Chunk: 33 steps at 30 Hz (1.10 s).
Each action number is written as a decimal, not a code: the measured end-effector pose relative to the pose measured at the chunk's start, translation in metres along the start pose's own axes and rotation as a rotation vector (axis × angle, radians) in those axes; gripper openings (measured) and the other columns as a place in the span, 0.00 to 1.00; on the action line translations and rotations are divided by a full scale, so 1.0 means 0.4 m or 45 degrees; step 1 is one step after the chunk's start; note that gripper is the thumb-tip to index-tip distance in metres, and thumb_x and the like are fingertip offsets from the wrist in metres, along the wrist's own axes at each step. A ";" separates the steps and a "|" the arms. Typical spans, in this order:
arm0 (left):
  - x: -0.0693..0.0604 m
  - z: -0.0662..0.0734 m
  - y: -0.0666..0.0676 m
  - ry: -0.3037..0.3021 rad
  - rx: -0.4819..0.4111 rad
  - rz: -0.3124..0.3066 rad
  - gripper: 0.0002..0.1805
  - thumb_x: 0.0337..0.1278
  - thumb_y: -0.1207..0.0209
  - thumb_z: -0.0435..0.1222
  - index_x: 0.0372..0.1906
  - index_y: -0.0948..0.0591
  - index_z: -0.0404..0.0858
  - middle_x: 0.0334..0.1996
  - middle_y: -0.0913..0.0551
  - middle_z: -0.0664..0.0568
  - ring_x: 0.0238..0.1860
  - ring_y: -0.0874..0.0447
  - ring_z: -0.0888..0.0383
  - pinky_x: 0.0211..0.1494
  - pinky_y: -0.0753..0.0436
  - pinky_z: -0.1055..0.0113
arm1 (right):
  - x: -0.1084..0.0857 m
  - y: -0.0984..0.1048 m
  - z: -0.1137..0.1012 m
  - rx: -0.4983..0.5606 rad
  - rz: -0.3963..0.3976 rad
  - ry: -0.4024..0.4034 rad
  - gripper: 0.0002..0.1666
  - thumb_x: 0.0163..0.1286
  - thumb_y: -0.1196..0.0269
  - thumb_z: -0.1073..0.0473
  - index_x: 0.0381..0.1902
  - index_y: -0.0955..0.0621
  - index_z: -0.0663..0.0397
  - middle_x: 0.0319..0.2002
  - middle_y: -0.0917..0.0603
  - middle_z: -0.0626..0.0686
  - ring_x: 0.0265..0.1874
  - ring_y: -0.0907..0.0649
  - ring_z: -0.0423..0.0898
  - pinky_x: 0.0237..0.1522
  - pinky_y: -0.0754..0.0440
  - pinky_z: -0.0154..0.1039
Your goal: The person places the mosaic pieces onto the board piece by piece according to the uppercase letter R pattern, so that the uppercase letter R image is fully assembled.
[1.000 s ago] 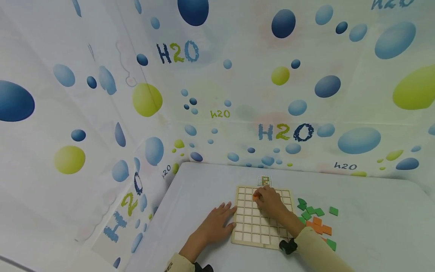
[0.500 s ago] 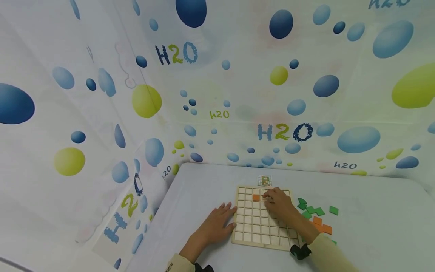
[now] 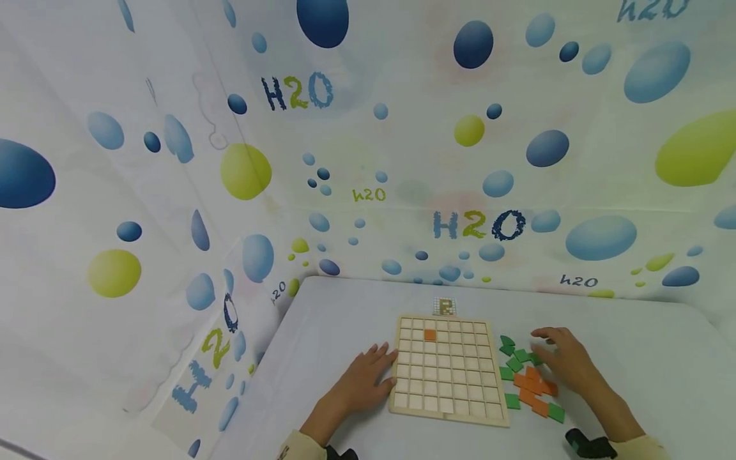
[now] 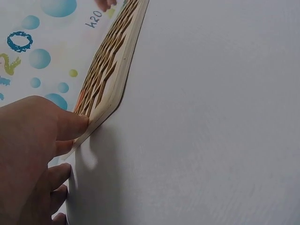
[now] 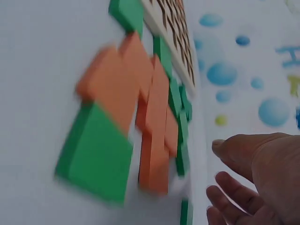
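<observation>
Right grip (image 3: 566,361) spread, apparently empty (wrist view blurs); crowded tiles (image 3: 533,386) could drag neighbours. Left grip (image 3: 365,379) spread at board (image 3: 453,368) edge; a push could skid it

Both hands are bare to past the wrist. The left hand (image 3: 368,378) shows five separate fingers in the head view, and the left sleeve (image 3: 305,446) enters at the bottom edge, left of centre: pale cream cloth bearing a small dark mark (image 3: 284,452) too small to read. Beside it, a rounded black wrist camera (image 3: 342,454) is cut off by the frame. The right hand (image 3: 566,361) belongs to a matching right sleeve (image 3: 638,448) at the lower right, plain cream where it shows. Next to that cuff sits a second black wrist camera (image 3: 589,444), lumpy in outline, with a rounded end.
</observation>
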<state>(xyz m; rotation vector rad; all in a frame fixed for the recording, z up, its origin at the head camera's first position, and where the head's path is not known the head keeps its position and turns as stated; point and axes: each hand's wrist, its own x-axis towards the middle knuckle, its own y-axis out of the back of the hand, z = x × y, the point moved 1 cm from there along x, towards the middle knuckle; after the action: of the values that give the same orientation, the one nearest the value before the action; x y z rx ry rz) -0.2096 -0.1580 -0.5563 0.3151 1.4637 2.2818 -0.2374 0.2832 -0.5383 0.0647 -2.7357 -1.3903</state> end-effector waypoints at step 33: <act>-0.008 0.009 -0.001 0.001 -0.029 0.026 0.32 0.79 0.47 0.49 0.81 0.32 0.46 0.81 0.36 0.44 0.82 0.40 0.39 0.80 0.39 0.36 | -0.025 0.008 0.119 0.037 -0.006 -0.142 0.26 0.76 0.38 0.62 0.64 0.25 0.75 0.56 0.27 0.74 0.53 0.24 0.66 0.58 0.23 0.68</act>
<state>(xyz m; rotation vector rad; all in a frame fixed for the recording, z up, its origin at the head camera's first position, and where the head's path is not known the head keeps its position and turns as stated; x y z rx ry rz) -0.2051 -0.1566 -0.5550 0.3241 1.4399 2.3130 -0.2314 0.3241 -0.5639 -0.0050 -2.8472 -1.3964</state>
